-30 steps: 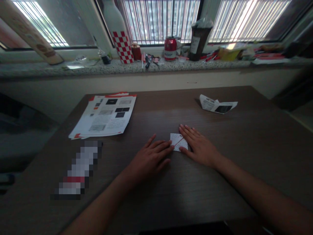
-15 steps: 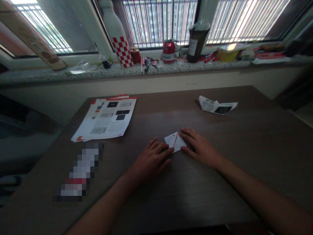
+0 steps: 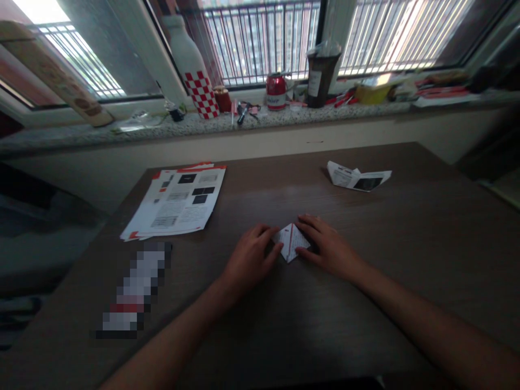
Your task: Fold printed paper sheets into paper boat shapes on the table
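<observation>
Head cam: the small paper piece (image 3: 293,242) lies on the table (image 3: 264,195) between both hands, already folded compact, red line down its face. Left hand (image 3: 248,257) and right hand (image 3: 333,246) touch opposite sides, fingers curved; can't tell if either really grips. Another folded paper (image 3: 343,176) sits farther back. No clue how many folds remain, tbh.

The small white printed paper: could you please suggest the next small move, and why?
Perhaps smooth the paper along its red line with the bare right hand, since the line lies exposed while the bare left hand touches the opposite side.
</observation>
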The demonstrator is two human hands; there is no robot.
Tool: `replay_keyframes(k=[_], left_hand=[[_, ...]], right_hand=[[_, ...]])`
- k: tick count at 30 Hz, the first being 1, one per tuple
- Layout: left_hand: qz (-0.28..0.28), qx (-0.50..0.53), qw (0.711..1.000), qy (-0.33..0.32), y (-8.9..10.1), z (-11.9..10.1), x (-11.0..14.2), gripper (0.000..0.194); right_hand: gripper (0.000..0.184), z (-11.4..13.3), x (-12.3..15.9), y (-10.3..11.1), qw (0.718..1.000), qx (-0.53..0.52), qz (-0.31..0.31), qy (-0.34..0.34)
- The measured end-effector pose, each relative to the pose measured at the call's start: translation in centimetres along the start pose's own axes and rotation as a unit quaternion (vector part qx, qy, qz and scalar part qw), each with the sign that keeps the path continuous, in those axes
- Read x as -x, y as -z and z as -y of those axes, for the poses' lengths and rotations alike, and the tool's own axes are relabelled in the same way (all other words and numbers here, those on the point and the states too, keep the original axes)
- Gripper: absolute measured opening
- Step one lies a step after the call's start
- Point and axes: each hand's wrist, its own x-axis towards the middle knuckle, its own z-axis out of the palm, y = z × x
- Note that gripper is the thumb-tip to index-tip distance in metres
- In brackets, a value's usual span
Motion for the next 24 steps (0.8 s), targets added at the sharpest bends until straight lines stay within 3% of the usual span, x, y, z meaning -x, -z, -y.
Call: replay_keyframes(k=[5, 9, 15, 19, 24], left_hand=[[0.017, -0.013, 0.999, 0.030, -1.1, 0.3, -1.1, 0.042], [0.018, 0.049, 0.996, 0.067, -1.2, 0.5, -1.2, 0.046], [-0.024, 0.183, 0.982, 0.041, -0.5, 0.0, -0.8, 0.023], [-0.029, 0.253, 0.965, 0.062, -0.3, -0.4, -0.7, 0.015], [-0.011, 0.318, 0.944, 0.084, -0.2, -0.8, -0.4, 0.014]], right_hand=[[0.060, -0.1, 0.1, -0.3, 1.000, -0.004, -0.004, 0.000], [0.061, -0.2, 0.1, -0.4, 1.000, -0.014, -0.014, 0.002], [0.035, 0.4, -0.2, 0.1, 0.998, -0.061, -0.033, 0.005], [0.022, 1.3, -0.4, 0.9, 0.992, -0.122, -0.045, 0.004], [0.017, 2.4, -0.5, 1.7, 0.971, -0.225, -0.017, -0.075]])
